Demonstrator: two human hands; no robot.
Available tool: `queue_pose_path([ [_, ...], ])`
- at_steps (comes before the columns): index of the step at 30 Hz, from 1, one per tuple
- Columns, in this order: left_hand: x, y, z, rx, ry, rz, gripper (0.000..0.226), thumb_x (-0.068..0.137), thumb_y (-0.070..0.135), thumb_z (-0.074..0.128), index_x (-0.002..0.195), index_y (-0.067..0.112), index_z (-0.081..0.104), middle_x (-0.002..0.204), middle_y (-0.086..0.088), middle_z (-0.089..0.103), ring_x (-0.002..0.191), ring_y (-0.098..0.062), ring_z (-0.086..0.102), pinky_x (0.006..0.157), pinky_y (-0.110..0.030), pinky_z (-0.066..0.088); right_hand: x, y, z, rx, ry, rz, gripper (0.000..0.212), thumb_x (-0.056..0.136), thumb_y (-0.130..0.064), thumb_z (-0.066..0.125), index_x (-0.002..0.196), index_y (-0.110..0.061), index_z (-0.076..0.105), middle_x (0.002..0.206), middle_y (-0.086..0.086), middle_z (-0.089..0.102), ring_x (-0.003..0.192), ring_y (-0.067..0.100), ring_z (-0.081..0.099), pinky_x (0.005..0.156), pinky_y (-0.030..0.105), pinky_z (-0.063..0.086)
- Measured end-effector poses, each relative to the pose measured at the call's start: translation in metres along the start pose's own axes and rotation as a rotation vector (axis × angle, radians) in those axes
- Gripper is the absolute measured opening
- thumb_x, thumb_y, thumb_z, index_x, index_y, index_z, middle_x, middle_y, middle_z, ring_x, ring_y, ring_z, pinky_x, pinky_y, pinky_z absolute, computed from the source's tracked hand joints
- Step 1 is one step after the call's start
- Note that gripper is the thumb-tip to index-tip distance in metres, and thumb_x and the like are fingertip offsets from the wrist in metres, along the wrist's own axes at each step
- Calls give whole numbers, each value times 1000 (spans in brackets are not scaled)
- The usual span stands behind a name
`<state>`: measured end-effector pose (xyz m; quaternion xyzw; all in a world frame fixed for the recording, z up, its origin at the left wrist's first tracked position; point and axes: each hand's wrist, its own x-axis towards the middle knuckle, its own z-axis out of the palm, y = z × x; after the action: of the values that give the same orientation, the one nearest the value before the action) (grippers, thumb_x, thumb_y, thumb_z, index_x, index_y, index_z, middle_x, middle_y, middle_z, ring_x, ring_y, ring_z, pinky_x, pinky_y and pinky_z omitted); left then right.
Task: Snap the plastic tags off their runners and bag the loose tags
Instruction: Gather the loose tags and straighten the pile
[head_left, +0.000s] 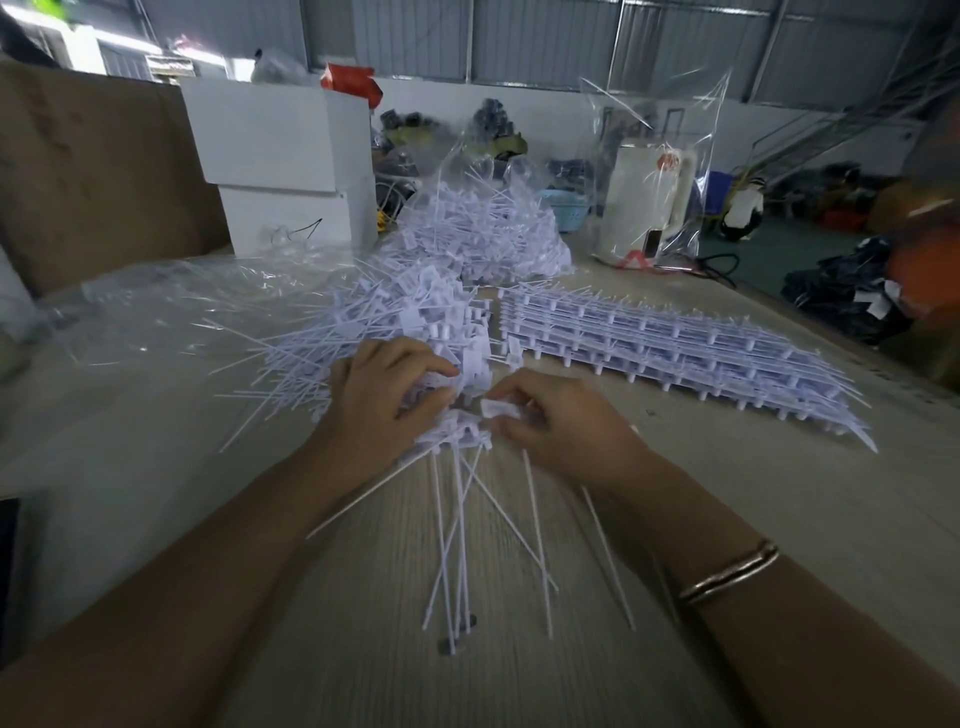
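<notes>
I am working at one table (727, 519) carrying two heaps of loose tags: one in a clear bag (483, 228) at the back, one pile (395, 322) spilling beside it. One stack of runners (675, 353) is lying to the right (layers too many to count). My left hand (384, 400) is gripping a bundle of tags; my right hand (566, 421) is pinching one tag (498, 408).

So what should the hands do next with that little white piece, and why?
Probably the right hand should twist the tag it pinches away from the bunch the left hand grips, snapping it free. The two hands meet right at that piece, and a pile of loose tags already lies just behind them on the table.
</notes>
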<state>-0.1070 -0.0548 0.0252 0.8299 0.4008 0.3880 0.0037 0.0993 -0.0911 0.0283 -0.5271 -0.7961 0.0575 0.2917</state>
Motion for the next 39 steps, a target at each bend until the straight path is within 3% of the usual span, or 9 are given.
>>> queue_pose_path([
  [3,3,7,4,-73,-87,-15,60,85,54,29,91,13,72,95,10,58,104,-21,50,95,-46,34,3,-18,8,-4,36,-64,32,83,-36,66,108,-20,53,91,-6,63,75,12,57,62,23,35],
  [8,0,10,10,-162,-119,-26,22,89,25,62,85,7,73,90,5,61,102,-23,49,90,-33,31,0,-13,2,94,-61,-63,33,86,-38,63,112,-20,52,103,-4,65,90,12,60,74,28,45],
  [13,-3,4,6,-179,-153,-29,28,85,34,58,84,9,71,90,10,61,103,-20,49,94,-53,33,-1,3,-3,-27,-55,-16,21,89,-35,60,106,-22,62,93,-3,67,78,12,59,69,29,47],
  [18,0,4,4,-165,-106,59,45,82,49,46,80,11,69,89,8,60,96,-20,50,87,-51,37,1,6,-1,82,-69,15,18,95,-31,52,100,-22,67,69,-20,55,59,-4,51,57,21,39],
  [24,-1,-8,3,-126,-59,47,42,78,50,47,87,16,69,98,13,59,105,-21,53,91,-56,35,-6,28,-22,78,6,144,17,96,-30,51,105,-21,62,86,-7,63,74,5,57,69,24,44],
  [27,1,-4,4,-63,11,-24,48,76,52,42,100,18,67,110,7,57,112,-23,50,95,-54,33,-5,10,-12,54,-15,57,22,90,-33,58,111,-25,58,93,-10,59,76,2,55,65,20,40],
  [33,4,12,10,-125,-121,-53,64,80,61,30,91,16,74,92,19,54,109,-14,43,100,-45,29,2,-26,6,62,45,-116,33,86,-32,64,112,-16,51,97,-1,65,83,18,60,65,29,43],
  [36,2,11,12,-158,-117,-64,32,90,38,56,84,12,75,93,14,56,112,-18,42,95,-32,25,-1,-18,1,136,-27,-109,34,87,-31,65,114,-15,54,107,0,65,98,16,60,83,35,48],
  [39,0,6,10,-187,-117,-72,21,90,26,60,80,13,73,90,15,57,108,-16,44,96,-38,29,-3,-4,-4,54,-46,-86,25,87,-29,63,109,-17,59,102,-1,66,90,15,60,79,36,49],
])
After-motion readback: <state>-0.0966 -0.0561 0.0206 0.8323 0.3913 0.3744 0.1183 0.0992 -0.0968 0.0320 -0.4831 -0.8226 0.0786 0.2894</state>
